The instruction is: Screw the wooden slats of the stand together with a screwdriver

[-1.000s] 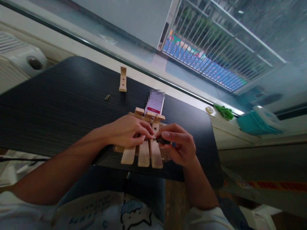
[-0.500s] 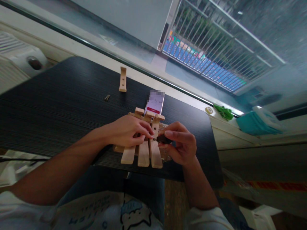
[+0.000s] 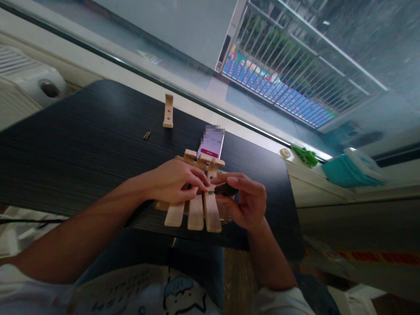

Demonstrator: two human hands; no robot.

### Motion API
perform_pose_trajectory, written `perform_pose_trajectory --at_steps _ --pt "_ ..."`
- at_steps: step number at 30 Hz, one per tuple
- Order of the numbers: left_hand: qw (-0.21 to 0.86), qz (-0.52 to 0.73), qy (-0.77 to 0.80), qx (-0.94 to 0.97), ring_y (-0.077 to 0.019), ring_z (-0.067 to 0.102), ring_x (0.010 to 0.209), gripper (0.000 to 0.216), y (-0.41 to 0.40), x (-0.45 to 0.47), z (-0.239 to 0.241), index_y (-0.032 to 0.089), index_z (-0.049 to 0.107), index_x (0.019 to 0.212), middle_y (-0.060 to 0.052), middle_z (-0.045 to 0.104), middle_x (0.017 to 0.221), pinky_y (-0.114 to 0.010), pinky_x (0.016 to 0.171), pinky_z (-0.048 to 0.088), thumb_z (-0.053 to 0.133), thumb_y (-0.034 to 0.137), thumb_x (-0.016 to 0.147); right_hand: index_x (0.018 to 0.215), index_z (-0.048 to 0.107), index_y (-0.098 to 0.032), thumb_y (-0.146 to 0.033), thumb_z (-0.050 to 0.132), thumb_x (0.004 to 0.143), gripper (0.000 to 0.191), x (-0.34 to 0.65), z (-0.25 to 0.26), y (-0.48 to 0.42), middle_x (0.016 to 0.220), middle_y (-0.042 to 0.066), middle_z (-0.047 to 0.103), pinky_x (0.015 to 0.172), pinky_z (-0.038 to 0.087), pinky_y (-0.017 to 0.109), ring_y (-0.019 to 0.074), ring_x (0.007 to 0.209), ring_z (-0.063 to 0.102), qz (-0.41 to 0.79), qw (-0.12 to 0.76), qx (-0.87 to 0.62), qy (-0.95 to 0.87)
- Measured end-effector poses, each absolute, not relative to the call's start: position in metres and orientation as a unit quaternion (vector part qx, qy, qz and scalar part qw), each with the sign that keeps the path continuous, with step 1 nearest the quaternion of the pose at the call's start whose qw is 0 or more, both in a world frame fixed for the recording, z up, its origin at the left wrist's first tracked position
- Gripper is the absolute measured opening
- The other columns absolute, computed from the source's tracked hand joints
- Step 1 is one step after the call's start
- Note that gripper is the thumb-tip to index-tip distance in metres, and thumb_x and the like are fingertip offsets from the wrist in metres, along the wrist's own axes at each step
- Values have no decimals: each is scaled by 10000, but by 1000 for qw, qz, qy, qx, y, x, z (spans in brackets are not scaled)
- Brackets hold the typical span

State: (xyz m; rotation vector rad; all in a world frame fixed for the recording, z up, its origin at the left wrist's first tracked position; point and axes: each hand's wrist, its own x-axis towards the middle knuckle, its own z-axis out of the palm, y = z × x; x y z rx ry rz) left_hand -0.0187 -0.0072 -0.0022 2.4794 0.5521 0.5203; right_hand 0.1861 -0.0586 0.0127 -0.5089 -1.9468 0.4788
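Three pale wooden hooks lie side by side across a low wooden piece, their bent ends away from me. My left hand rests over the left and middle ones, fingers stretched out and thumb apart. Its fingertips touch near the shaft tip at the right hook. In my right hand is a short screwdriver with a dark handle, held nearly level. The tip meets the right hook below an open hole; whether a screw sits there is too small to tell.
Farther back on the dark table stand a loose wooden hook with two holes and a few small screws. A phone leans just behind the work. On the sill are a tape roll and a green cloth.
The fingers of my right hand have loosened and shifted around the screwdriver handle, the index finger reaching farther forward. My left hand and the wooden hooks stay in place.
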Motion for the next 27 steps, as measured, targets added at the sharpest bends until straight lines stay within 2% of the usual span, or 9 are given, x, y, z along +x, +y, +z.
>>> perform_pose_trajectory --at_steps 5,11,16,21,27 --pt "267 195 204 922 -143 694 878 326 -7 -18 -4 230 772 975 14 743 1080 -220 774 455 539 112 781 1333 465 -323 -88 629 842 568 188 14 -59 987 36 697 624 580 276 141 778 677 197 510 -195 -814" --pt "265 199 194 923 -140 693 843 303 -7 -18 -4 217 776 929 12 745 1067 -219 745 455 531 118 781 1302 527 -230 -116 549 881 437 193 21 -60 1032 84 706 713 609 326 169 895 690 216 484 -191 -826" --pt "264 199 197 923 -147 693 871 282 -7 -18 -4 215 776 914 4 747 1057 -216 766 457 540 127 787 1292 513 -232 -107 497 903 409 193 23 -60 1133 107 707 794 609 363 189 1026 695 241 474 -184 -827" --pt "263 192 193 925 -135 693 861 261 -7 -19 -2 213 771 887 14 741 1084 -197 744 451 546 117 796 1263 521 -244 -128 506 920 362 190 26 -60 1059 84 725 734 605 321 160 907 710 241 451 -184 -839" --pt "261 187 191 928 -140 698 892 237 -7 -19 -1 214 766 880 15 738 1094 -196 752 457 549 132 830 1208 568 -209 -131 533 916 304 188 30 -61 1003 85 728 735 594 286 145 895 708 232 443 -178 -847"
